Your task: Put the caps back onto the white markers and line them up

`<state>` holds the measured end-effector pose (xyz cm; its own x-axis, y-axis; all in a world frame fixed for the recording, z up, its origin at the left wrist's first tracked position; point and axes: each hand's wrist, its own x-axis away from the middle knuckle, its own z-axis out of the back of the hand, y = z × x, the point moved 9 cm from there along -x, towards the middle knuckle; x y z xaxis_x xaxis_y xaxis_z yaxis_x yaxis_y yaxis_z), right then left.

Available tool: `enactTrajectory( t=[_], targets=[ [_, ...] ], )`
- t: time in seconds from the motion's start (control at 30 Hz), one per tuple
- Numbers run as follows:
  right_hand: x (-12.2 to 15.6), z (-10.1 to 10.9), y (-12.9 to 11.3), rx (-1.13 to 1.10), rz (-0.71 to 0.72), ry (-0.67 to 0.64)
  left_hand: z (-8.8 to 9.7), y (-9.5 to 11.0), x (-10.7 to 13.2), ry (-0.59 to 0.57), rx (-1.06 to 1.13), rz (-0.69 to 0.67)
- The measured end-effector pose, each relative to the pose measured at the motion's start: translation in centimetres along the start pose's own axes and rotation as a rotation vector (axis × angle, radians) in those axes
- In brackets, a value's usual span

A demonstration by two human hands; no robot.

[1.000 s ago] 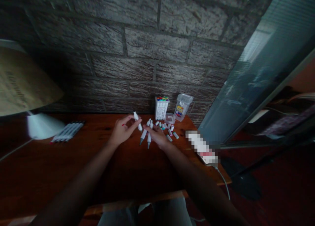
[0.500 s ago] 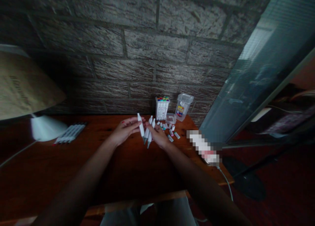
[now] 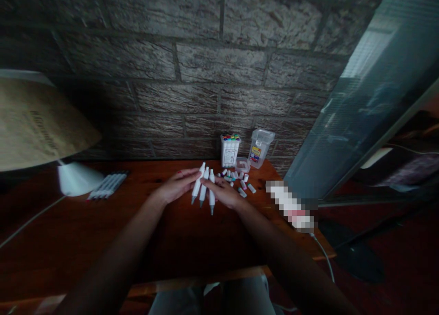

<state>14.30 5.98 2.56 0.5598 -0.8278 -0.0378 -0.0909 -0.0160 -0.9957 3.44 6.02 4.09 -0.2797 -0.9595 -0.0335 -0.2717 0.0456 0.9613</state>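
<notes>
Above the wooden table, my left hand [image 3: 177, 185] is closed on a white marker [image 3: 196, 187], its dark grey tip pointing down. My right hand [image 3: 223, 192] pinches two more white markers, one in the middle [image 3: 204, 189] and one on the right [image 3: 211, 197], also with grey tips downward. All three markers are side by side, fanned slightly, with no caps on the tips. Just beyond my right hand, several loose marker caps [image 3: 243, 184] lie scattered on the wood.
Behind the caps stand a clear case full of markers [image 3: 230, 152], an open clear case [image 3: 259, 151] and a small clear lid [image 3: 243, 165]. Several markers [image 3: 109, 185] lie in a row by the lamp [image 3: 77, 178] at left. A blurred-out white object [image 3: 290, 207] sits near the table's right edge.
The marker in my left hand has tilted and moved against the two in my right hand, which have spread apart slightly. The whole view has shifted a little.
</notes>
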Motion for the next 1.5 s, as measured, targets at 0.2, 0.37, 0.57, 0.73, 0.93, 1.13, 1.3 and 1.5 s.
enactTrajectory(
  t=[0.2,0.37,0.57,0.73,0.93,1.13,1.3,1.5],
  targets=[
    [-0.1,-0.5,0.0,-0.018,0.021,-0.027,-0.1,-0.1,0.1,-0.018,0.008,0.011],
    [0.4,-1.6,-0.5,-0.044,-0.009,-0.106,0.3,0.1,0.0,0.016,-0.016,-0.002],
    [0.8,-2.6,0.1,-0.076,-0.051,-0.134,0.9,-0.1,0.2,0.034,-0.069,0.035],
    [0.3,-2.9,1.8,-0.176,-0.080,-0.061,0.8,-0.5,0.3,-0.050,-0.110,0.090],
    [0.4,-3.4,1.7,-0.227,-0.103,-0.092,0.2,-0.5,0.7,-0.085,-0.113,0.096],
    [0.4,-2.5,0.2,-0.144,0.028,-0.105,-0.2,0.2,0.7,-0.072,-0.024,-0.017],
    [0.6,-2.0,-0.3,-0.116,0.039,-0.080,0.2,0.9,0.4,-0.048,-0.016,-0.104],
    [1.1,-2.5,-1.3,-0.096,0.042,-0.115,0.4,1.3,0.5,0.008,-0.065,-0.139]
  ],
)
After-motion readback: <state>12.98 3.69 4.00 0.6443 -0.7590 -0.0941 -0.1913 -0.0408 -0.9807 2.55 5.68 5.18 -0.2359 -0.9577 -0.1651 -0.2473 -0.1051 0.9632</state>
